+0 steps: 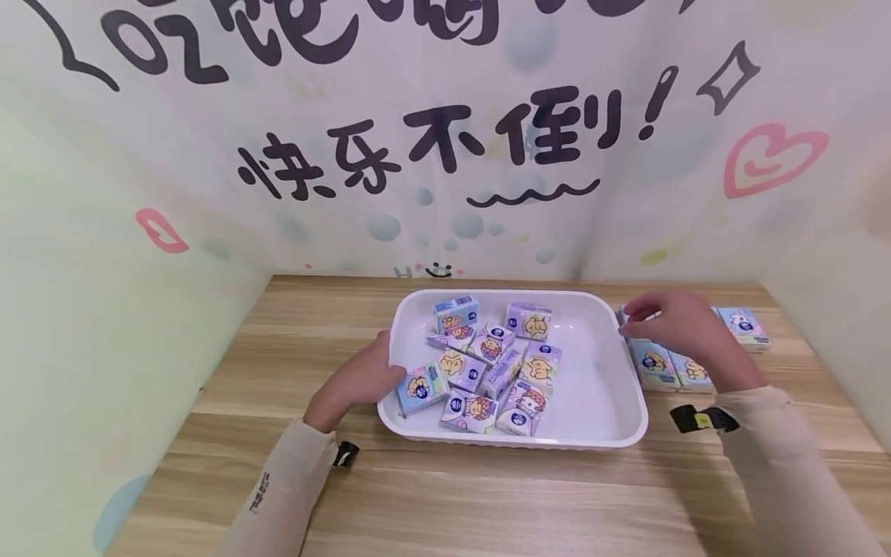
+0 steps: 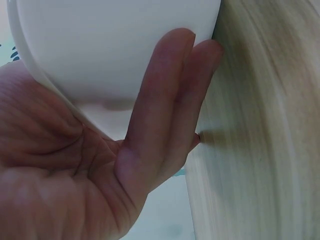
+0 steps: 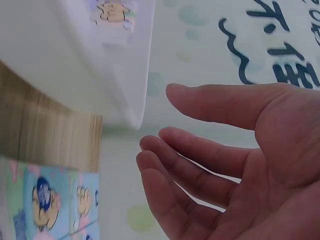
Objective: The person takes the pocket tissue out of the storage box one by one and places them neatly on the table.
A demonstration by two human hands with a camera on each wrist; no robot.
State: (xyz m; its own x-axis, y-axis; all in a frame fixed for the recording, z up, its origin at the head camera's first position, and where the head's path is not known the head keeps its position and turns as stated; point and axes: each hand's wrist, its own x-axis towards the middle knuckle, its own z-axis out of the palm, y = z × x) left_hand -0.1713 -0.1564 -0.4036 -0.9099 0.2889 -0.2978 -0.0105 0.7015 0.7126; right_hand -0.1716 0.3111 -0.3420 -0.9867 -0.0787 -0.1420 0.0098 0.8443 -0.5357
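Note:
A white plastic tray stands on the wooden table, with several small purple and blue tissue packs lying jumbled in its left and middle parts. My left hand grips the tray's left side, thumb over the rim beside a blue pack. In the left wrist view, the fingers lie along the outer wall. Just past the tray's right rim is my right hand, above more tissue packs. The right wrist view shows that hand with loosely bent fingers and nothing between them and the thumb.
To the right of the tray, several tissue packs sit in rows, partly hidden under the right hand; a pack shows at the far right. A printed cloth hangs behind the table's back edge. Table surface extends in front of the tray.

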